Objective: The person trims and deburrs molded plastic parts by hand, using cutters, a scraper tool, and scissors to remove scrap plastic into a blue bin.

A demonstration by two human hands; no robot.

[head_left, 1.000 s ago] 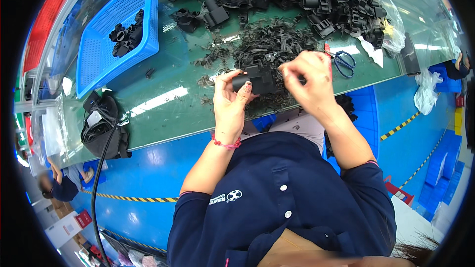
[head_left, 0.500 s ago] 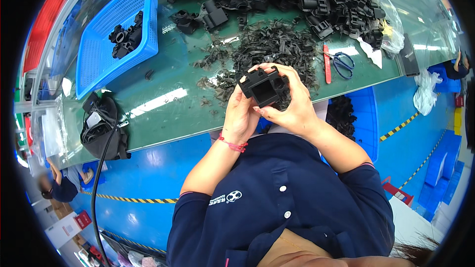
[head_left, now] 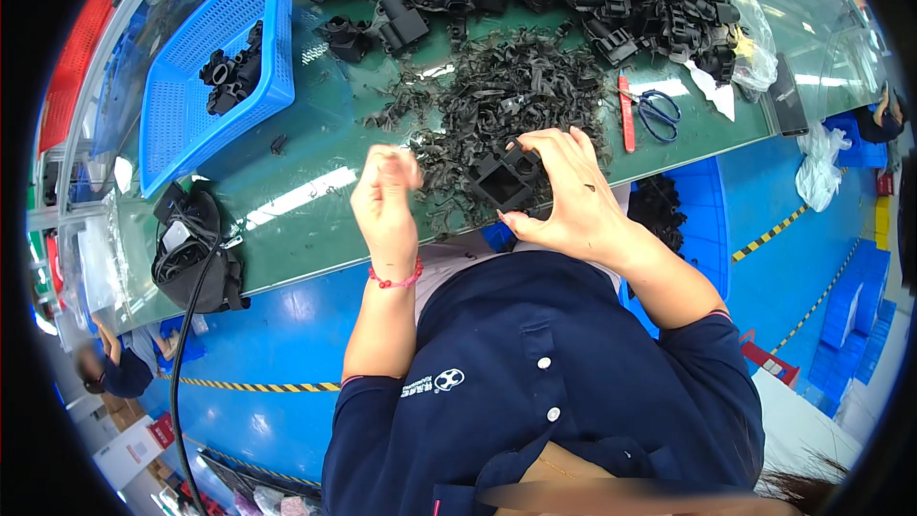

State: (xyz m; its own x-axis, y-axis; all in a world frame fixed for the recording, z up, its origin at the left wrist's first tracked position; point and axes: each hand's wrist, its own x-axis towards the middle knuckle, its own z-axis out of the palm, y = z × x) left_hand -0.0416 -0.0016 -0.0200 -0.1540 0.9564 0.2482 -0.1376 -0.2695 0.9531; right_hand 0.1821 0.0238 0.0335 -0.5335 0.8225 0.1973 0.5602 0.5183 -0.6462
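Observation:
My right hand (head_left: 577, 193) grips a black plastic housing (head_left: 506, 182) with a square opening, thumb below and fingers along its right side. The housing is over the near edge of a heap of thin black plastic scraps (head_left: 521, 86). My left hand (head_left: 384, 199), with a red beaded bracelet (head_left: 395, 277) at the wrist, is apart from the housing, raised left of the heap. Its fingers look bent, but motion smears the fingertips, and anything in them cannot be made out.
A blue basket (head_left: 158, 124) holding several black parts stands at the left of the green table (head_left: 315, 158). A large pile of black housings (head_left: 611, 0) lies at the back. Scissors (head_left: 659, 115) and a red-handled tool (head_left: 627, 115) lie right. A black bag (head_left: 196, 263) with a cable sits front left.
My left hand has let go of the housing and moved left, away from it. The right hand keeps the housing, which has turned a little.

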